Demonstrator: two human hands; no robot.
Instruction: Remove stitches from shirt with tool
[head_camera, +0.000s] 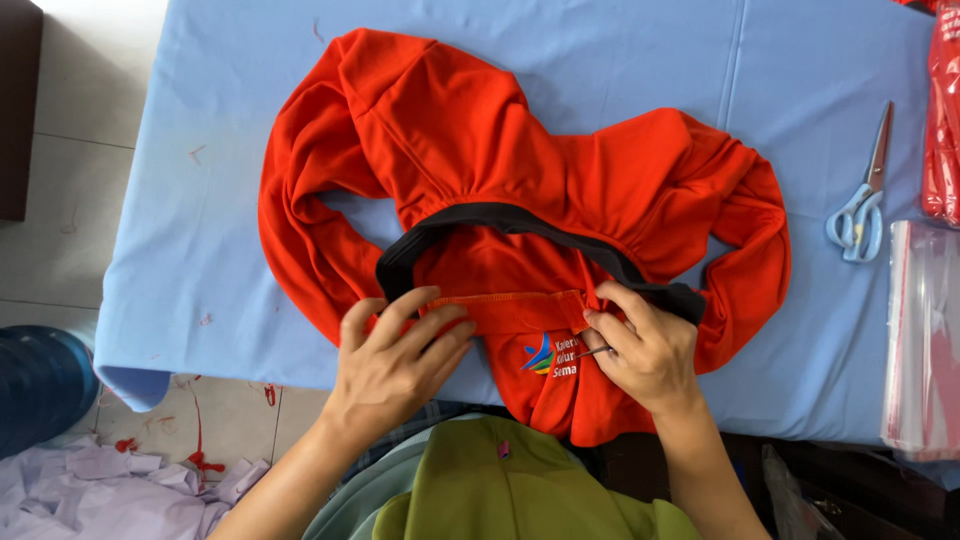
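Leaning over a table draped in a blue cloth (640, 60), the person works on an orange shirt (480, 140) that lies bunched near the table's front edge, its black collar (500, 217) arched open toward them. Their left hand (395, 355) lies flat with fingers spread a little, pressing down one end of the orange placket strip (520, 305) below the collar. Their right hand (645, 350) pinches the strip's other end, and a thin metal tool (592, 351), perhaps a thread snip, pokes out from between its fingers beside a small coloured emblem (540, 355) on the chest. Judging by this, the close work along the placket looks in progress, and the garment is crumpled, not folded. Blue-handled scissors (860, 215) lie well apart to the right, near clear plastic bags (925, 330). Pale cloth (90, 485) sits heaped on the floor.
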